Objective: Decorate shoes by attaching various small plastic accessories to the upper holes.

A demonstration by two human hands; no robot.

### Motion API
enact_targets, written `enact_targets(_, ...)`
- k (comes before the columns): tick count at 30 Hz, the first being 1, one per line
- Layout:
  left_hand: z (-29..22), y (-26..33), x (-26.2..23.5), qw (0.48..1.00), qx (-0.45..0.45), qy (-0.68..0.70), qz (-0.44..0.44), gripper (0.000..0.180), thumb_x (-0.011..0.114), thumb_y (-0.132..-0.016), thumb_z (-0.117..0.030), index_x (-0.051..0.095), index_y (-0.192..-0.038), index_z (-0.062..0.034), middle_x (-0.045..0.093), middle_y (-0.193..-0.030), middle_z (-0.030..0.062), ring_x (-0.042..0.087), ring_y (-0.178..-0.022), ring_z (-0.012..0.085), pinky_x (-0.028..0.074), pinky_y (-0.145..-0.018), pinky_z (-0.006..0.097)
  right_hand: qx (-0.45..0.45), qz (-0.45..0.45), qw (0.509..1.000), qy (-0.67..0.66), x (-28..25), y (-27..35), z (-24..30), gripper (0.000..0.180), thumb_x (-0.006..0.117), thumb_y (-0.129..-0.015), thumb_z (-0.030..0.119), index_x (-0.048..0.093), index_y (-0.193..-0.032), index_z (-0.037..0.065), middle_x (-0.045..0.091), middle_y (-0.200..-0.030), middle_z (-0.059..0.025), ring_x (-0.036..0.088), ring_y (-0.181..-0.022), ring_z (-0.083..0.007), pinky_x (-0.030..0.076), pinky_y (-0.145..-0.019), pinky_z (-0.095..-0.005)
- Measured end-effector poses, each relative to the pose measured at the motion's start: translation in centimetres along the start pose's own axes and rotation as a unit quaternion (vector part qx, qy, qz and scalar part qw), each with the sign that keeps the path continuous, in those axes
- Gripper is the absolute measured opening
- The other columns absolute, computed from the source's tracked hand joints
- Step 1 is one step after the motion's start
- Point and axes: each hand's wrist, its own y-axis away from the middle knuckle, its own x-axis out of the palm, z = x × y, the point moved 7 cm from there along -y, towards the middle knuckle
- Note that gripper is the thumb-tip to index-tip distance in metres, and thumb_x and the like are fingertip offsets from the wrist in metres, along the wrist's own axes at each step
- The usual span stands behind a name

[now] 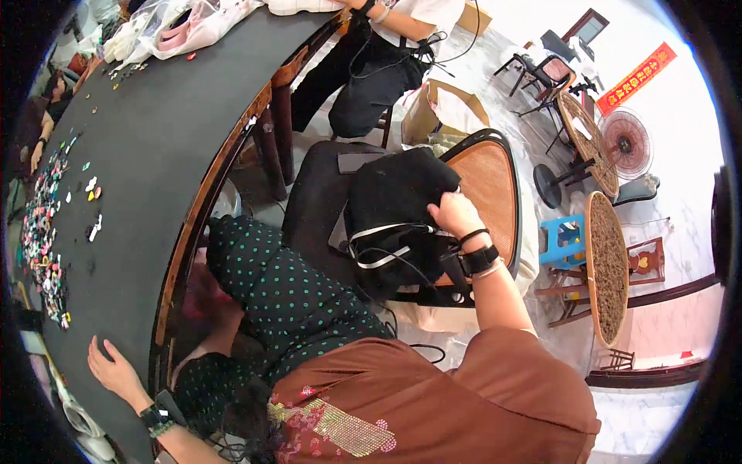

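Observation:
My left hand [117,375] rests on the dark tabletop [135,201] with its fingers spread, holding nothing. Over to the right, my right hand [456,213] is closed on the upper edge of a black cloth item [398,193] with white bands. It looks like a soft bag, though I cannot tell for sure. The cloth lies bunched on a dark-seated chair [313,182] with a tan woven back [485,185]. Dark cords hang around its lower side. A flat dark phone-like object [361,162] sits on the seat beside it.
Many small colourful pieces [46,240] are heaped along the table's far left. Another person [371,69] stands beyond the table; someone else's arm [42,139] shows at left. An open cardboard box [444,112], a blue stool [562,238], a round tray [605,267] and a fan [624,141] stand right.

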Motion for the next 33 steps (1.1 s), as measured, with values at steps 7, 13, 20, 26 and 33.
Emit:
enact_targets(7,-0.8,-0.1,-0.3,0.999,-0.014,0.031,0.017,0.032,0.055,-0.097,-0.025,0.062,-0.120,-0.0027,0.061,-0.123,0.0172,0.055,-0.118,0.0341,0.041,-0.103,0.044,0.062,0.049,0.983,-0.167,8.1,-1.6,-3.3,0.076,0.068,-0.081,0.057,0.054,-0.118,-0.008,0.067,-0.105,-0.0289,0.065,-0.100,-0.0426,0.051,-0.088,-0.0457)
enact_targets(13,-2.8,-0.2,-2.2,0.998,-0.017,0.056,0.003,0.031,0.058,-0.094,-0.021,0.062,-0.115,0.0007,0.062,-0.120,0.0195,0.056,-0.115,0.0354,0.043,-0.100,0.045,0.068,-0.106,0.956,-0.265,11.2,0.0,-3.1,0.076,0.079,-0.075,0.041,0.043,-0.123,-0.006,0.059,-0.115,-0.0315,0.057,-0.112,-0.0439,0.045,-0.097,-0.0465)
enact_targets(20,-3.1,-0.1,-2.6,0.997,-0.057,0.049,0.002,0.029,0.059,-0.092,-0.021,0.062,-0.115,-0.0032,0.062,-0.120,0.0170,0.055,-0.116,0.0342,0.043,-0.099,0.045,0.184,-0.261,0.882,-0.346,12.1,0.9,-6.8,0.080,0.076,-0.081,0.037,0.035,-0.134,-0.009,0.043,-0.134,-0.0301,0.040,-0.127,-0.0400,0.034,-0.107,-0.0423)
enact_targets(26,-3.6,-0.1,-2.8,0.996,-0.069,0.049,-0.003,0.028,0.059,-0.092,-0.023,0.062,-0.113,-0.0045,0.063,-0.118,0.0154,0.056,-0.114,0.0332,0.043,-0.097,0.045,0.274,-0.138,0.861,-0.406,8.6,1.2,-4.4,0.091,0.077,-0.080,0.041,0.026,-0.138,-0.007,0.049,-0.130,-0.0268,0.052,-0.117,-0.0329,0.042,-0.099,-0.0438)
enact_targets(33,-3.2,-0.7,-2.3,0.996,-0.059,0.059,-0.006,0.027,0.058,-0.093,-0.022,0.063,-0.111,-0.0026,0.064,-0.116,0.0161,0.059,-0.110,0.0336,0.046,-0.093,0.044,0.043,-0.128,0.821,-0.555,6.6,1.1,4.1,0.042,0.072,-0.083,0.013,0.052,-0.117,-0.001,0.065,-0.109,-0.0115,0.060,-0.094,-0.0221,0.048,-0.087,-0.0372)
